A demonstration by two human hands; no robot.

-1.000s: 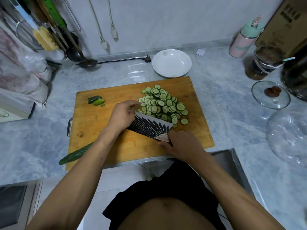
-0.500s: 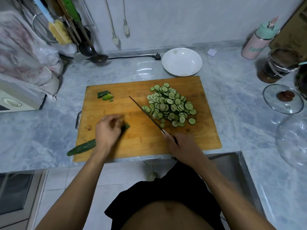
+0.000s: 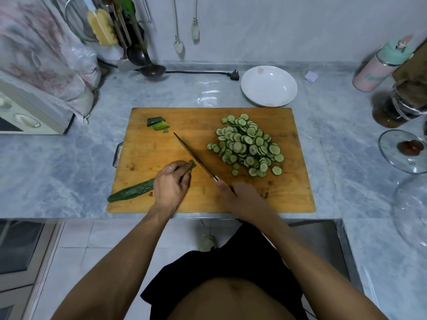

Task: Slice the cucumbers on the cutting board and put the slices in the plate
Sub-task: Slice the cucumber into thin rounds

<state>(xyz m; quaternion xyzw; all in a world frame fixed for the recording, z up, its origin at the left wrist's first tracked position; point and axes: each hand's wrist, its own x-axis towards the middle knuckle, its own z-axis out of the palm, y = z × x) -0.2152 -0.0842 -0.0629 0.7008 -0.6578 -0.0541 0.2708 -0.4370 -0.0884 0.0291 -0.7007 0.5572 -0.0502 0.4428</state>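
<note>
Two hands are working at the near side of the cutting board [image 3: 161,204]. The left hand [image 3: 172,184] is curling over a whole cucumber [image 3: 131,191], gripping it so that its cut tip is poking out just past the fingers, while its tail is hanging off the board's near-left corner. The right hand [image 3: 240,196] is clasping the handle of a knife [image 3: 194,155], whose blade is running diagonally away to the far left, just beside the cucumber's exposed tip.

Judging from this, the slicing of this cucumber is only beginning. To do it well, the left fingertips should be tucking back behind the knuckles, the blade should be coming down squarely across the tip, and the left hand should be retreating evenly along the cucumber so the rounds match those already cut.

Out to the right, a heap of slices [image 3: 248,146] is lying on the board, and two trimmed ends [image 3: 157,123] are sitting at its far left. Beyond the far edge, the white plate [image 3: 269,86] is waiting, holding no slices.
</note>
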